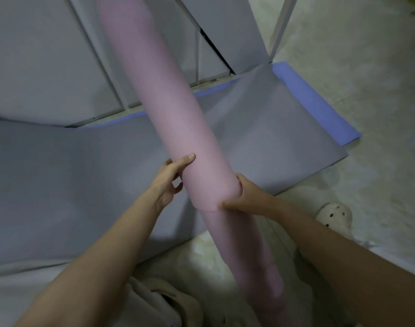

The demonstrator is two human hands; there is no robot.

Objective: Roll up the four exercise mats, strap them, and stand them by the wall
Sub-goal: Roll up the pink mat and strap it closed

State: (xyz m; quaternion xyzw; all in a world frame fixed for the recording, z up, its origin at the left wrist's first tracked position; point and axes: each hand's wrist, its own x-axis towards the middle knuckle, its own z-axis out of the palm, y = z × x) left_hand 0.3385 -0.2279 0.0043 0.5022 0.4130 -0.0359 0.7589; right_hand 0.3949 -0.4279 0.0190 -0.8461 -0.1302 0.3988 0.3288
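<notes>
Grip: the long pink rolled foam mat [168,109] is clamped mid-frame by the left hand [171,180] and right hand [245,197], fingers curled round it, probably so the coil is kept tight.
Look: smooth, telescoped; no strap is seen.
Place: slanted from top to bottom of frame, above a flat grey mat [60,173].

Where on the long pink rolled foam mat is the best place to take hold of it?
Mid-length, one hand from either side. The pink rolled foam mat is long and tilted, and its loose outer flap ends there; pinching it likely keeps the roll tight.
</notes>
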